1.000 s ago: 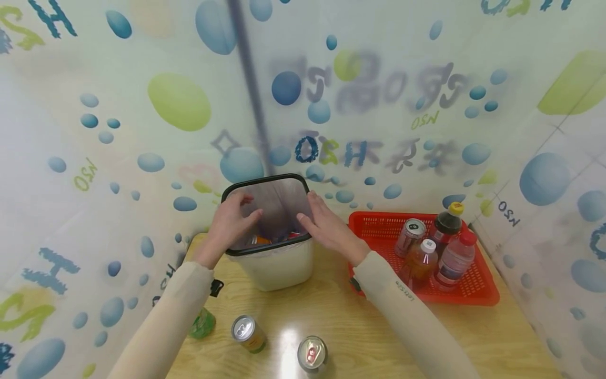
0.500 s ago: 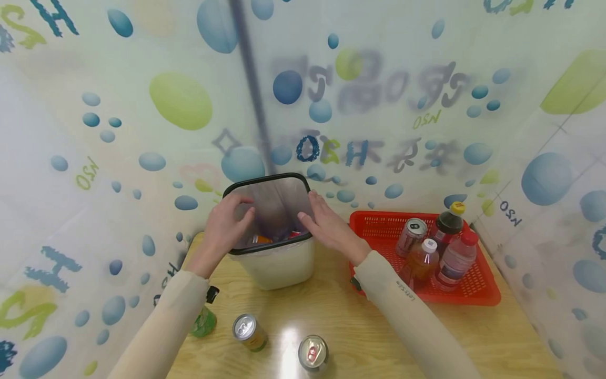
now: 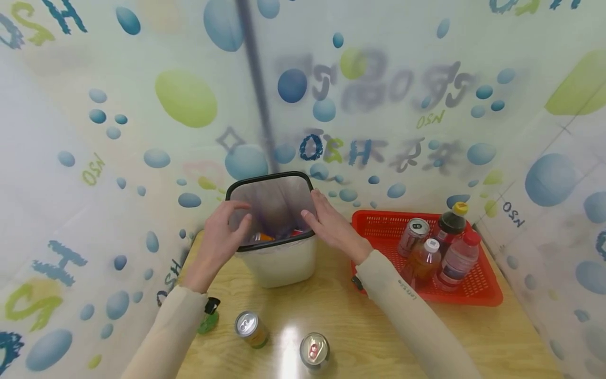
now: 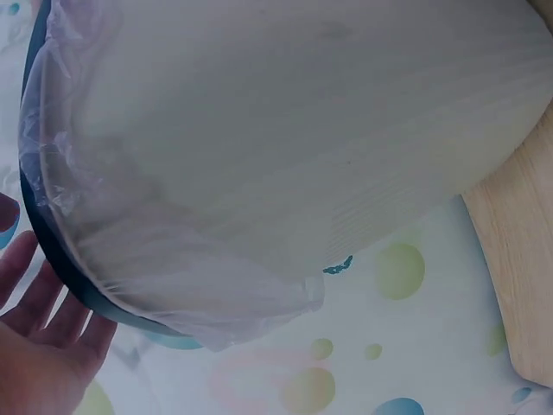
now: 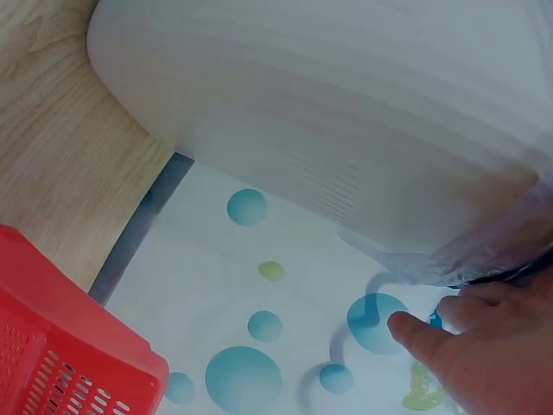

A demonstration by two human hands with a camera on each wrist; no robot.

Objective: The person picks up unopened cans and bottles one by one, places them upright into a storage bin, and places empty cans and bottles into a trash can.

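Note:
A pale bin (image 3: 279,271) with a black rim stands on the table, lined with a thin plastic bag (image 4: 216,294). Some items lie inside it, one of them orange (image 3: 264,238); their kind is hard to tell. My left hand (image 3: 219,234) is at the bin's left front side, fingers loosely bent and holding nothing. In the left wrist view its fingers lie close along the rim; contact is unclear. On the right side, my right hand (image 3: 333,229) has its fingers extended beside the rim, with the thumb toward the bin's mouth. Nothing is gripped by it.
A red basket (image 3: 366,223) at the right holds a can (image 3: 413,237) and several bottles, one red-capped (image 3: 458,263). Nearer stand two cans, one silver-topped with a yellow side (image 3: 252,330), another (image 3: 314,351) to its right. A green item (image 3: 208,322) is partly hidden behind the left sleeve.
My left hand has drawn slightly down and away from the left rim. The right hand stays at the right rim. The whole head view has shifted a little.

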